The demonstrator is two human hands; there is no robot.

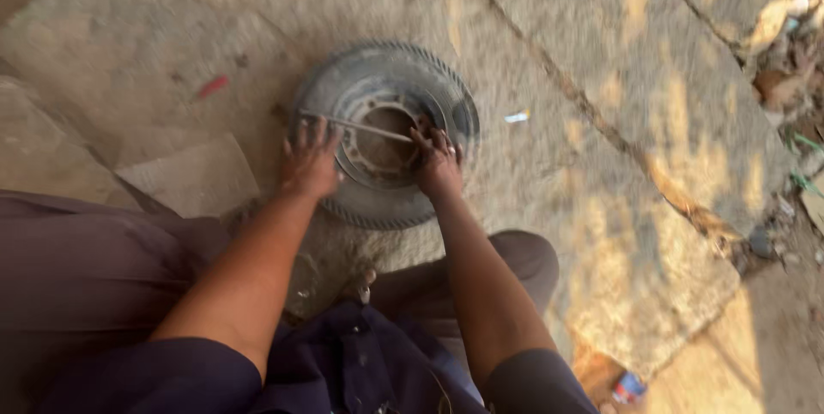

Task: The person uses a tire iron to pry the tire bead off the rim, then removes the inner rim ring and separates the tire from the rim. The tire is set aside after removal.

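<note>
Small red object (pixel 213 86) lies on the stone floor (pixel 601 54) at about ten o'clock from the tyre, well apart; flat stone slab (pixel 193 175) sits just beside the left wrist. Left hand (pixel 311 165) rests flat with fingers spread on the tyre (pixel 384 135) at its eight o'clock side, its grip closed on nothing. A thin metal rod (pixel 356 125) runs across the rim (pixel 378 152) from nine to three o'clock, where the right hand (pixel 438 161) has its fingers curled onto rod and rim edge; a pale scrap (pixel 516 117) lies at three o'clock nearby.
</note>
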